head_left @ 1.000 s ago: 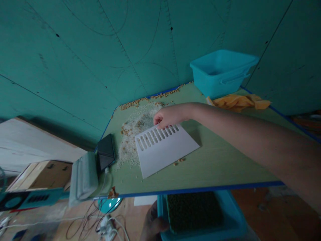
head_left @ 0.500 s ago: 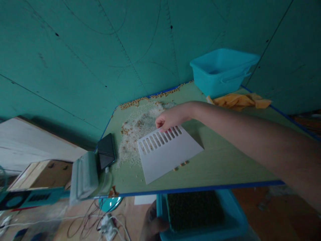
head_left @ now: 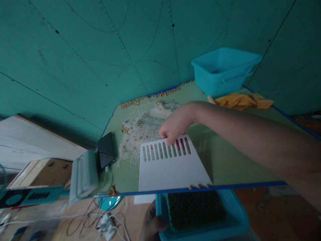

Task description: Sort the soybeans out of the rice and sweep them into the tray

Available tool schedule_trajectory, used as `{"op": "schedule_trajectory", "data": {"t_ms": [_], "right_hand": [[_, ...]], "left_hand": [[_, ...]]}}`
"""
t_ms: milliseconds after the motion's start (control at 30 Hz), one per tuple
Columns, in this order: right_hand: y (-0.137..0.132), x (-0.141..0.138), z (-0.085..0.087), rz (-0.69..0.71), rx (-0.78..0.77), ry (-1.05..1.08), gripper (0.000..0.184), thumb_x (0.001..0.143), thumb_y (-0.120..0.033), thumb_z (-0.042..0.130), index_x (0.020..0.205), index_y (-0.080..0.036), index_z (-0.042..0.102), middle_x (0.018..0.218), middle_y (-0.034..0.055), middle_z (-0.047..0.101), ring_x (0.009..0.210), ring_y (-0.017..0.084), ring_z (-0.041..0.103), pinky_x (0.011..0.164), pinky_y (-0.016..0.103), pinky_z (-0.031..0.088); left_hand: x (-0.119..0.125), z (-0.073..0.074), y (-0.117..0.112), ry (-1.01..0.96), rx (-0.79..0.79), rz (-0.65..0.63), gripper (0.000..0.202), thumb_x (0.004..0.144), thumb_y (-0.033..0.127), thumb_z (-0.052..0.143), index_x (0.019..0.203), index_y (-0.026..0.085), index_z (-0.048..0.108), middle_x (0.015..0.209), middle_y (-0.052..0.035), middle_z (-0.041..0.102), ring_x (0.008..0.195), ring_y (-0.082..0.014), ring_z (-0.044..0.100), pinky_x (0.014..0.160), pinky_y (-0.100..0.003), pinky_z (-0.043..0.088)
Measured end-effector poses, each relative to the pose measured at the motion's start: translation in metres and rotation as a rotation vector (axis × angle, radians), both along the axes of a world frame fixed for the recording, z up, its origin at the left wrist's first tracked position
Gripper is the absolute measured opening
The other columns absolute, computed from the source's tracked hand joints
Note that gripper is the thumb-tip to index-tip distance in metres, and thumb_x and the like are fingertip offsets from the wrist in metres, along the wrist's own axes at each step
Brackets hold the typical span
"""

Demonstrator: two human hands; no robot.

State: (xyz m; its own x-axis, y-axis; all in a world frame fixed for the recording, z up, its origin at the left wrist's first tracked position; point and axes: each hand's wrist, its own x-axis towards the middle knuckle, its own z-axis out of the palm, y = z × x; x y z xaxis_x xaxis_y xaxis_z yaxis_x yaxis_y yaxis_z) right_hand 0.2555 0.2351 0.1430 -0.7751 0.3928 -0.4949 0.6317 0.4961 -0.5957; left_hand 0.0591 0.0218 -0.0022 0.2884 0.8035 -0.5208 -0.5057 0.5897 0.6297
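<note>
My right hand [head_left: 177, 125] grips the slotted top edge of a flat white plastic scraper [head_left: 173, 172], tilted on the table, its wide edge at the blue front trim. A few round tan beans [head_left: 199, 186] lie along that edge. Below the table front, my left hand [head_left: 152, 224] has its thumb over the left rim of a turquoise basin [head_left: 238, 219]; its other fingers are partly hidden. The basin contains a dark, speckled mass [head_left: 195, 209]. Left of the scraper, white grains [head_left: 142, 125] are spread with tan beans among them.
A line of beans [head_left: 150, 96] runs along the table's back edge. At the back right stands a turquoise bucket [head_left: 213, 80], with an orange cloth [head_left: 240, 100] before it. A dark phone [head_left: 106, 150] lies at the left edge; cables [head_left: 85, 221] trail on the floor.
My right hand has drawn the scraper toward the table's front edge and turned it squarer to that edge. The beans along it have moved too. My left hand stays at the basin.
</note>
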Motion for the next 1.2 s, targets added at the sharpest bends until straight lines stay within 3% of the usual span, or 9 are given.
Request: {"op": "schedule_trajectory", "data": {"t_ms": [267,400,467,600,733,867,967,1067,1200], "right_hand": [[-0.009,0.000,0.011,0.028,0.051,0.041,0.011,0.075,-0.025,0.061,0.081,-0.016,0.062,0.059,-0.0025,0.060,0.054,0.013,0.056,0.050,0.024,0.037],[-0.021,-0.003,0.016,0.025,-0.160,0.066,0.005,0.080,-0.017,0.053,0.082,-0.015,0.057,0.062,-0.0017,0.063,0.057,0.014,0.061,0.051,0.024,0.042],[-0.029,-0.006,0.019,0.041,-0.189,0.095,0.005,0.080,-0.014,0.052,0.081,-0.015,0.056,0.060,-0.0024,0.062,0.056,0.014,0.062,0.050,0.024,0.043],[-0.041,-0.009,0.026,0.111,-0.062,0.137,0.003,0.079,-0.015,0.053,0.078,-0.017,0.055,0.058,-0.0041,0.061,0.052,0.012,0.060,0.047,0.021,0.040],[-0.037,-0.002,0.031,0.109,0.059,0.176,0.008,0.083,-0.020,0.050,0.077,-0.017,0.054,0.059,-0.0040,0.062,0.051,0.010,0.059,0.046,0.020,0.036],[-0.023,0.007,0.032,-0.088,0.114,0.420,0.010,0.087,-0.022,0.045,0.086,-0.017,0.054,0.068,-0.0035,0.063,0.057,0.010,0.060,0.049,0.019,0.037],[-0.026,0.001,0.031,-0.187,0.175,0.544,0.010,0.088,-0.022,0.042,0.089,-0.017,0.051,0.070,-0.0034,0.062,0.058,0.009,0.058,0.050,0.018,0.036],[-0.041,-0.012,0.029,-0.121,0.273,0.507,0.009,0.087,-0.023,0.043,0.082,-0.017,0.050,0.068,-0.0019,0.060,0.056,0.008,0.054,0.048,0.019,0.032],[-0.059,-0.027,0.023,0.006,0.370,0.448,0.013,0.086,-0.022,0.044,0.076,-0.016,0.050,0.064,-0.0010,0.056,0.053,0.008,0.047,0.048,0.021,0.027]], "left_hand": [[0.018,0.006,-0.001,-0.097,-0.072,0.043,0.030,0.044,0.000,0.068,0.063,0.022,0.073,0.044,0.0056,0.062,0.038,-0.0091,0.052,0.041,-0.019,0.039],[0.015,0.000,-0.003,-0.121,-0.110,0.077,0.029,0.043,-0.002,0.070,0.061,0.020,0.073,0.043,0.0069,0.064,0.034,-0.0043,0.048,0.035,-0.014,0.032],[0.013,-0.003,-0.004,-0.117,-0.120,0.085,0.028,0.042,-0.003,0.069,0.059,0.018,0.072,0.043,0.0068,0.065,0.034,-0.0032,0.049,0.035,-0.012,0.032],[0.010,-0.005,-0.005,-0.078,-0.118,0.092,0.032,0.042,-0.009,0.066,0.061,0.017,0.071,0.043,0.0066,0.068,0.035,-0.0018,0.050,0.036,-0.008,0.033],[0.010,-0.005,-0.007,-0.094,-0.089,0.081,0.032,0.041,-0.006,0.063,0.060,0.019,0.070,0.049,0.0044,0.070,0.044,-0.0110,0.060,0.039,-0.016,0.039],[0.007,-0.008,-0.008,-0.070,-0.045,0.051,0.027,0.042,-0.002,0.064,0.057,0.021,0.068,0.038,0.0061,0.061,0.047,-0.0165,0.063,0.045,-0.022,0.043],[0.004,-0.012,-0.009,-0.040,0.004,0.054,0.023,0.043,0.001,0.063,0.056,0.020,0.067,0.042,0.0045,0.064,0.052,-0.0184,0.065,0.052,-0.026,0.047],[0.002,-0.016,-0.011,-0.024,0.023,0.071,0.028,0.043,-0.001,0.060,0.062,0.018,0.069,0.052,0.0008,0.068,0.057,-0.0208,0.066,0.054,-0.029,0.049],[0.000,-0.019,-0.013,-0.015,0.018,0.082,0.030,0.044,-0.001,0.059,0.064,0.017,0.070,0.050,-0.0003,0.068,0.057,-0.0223,0.066,0.053,-0.030,0.050]]}}
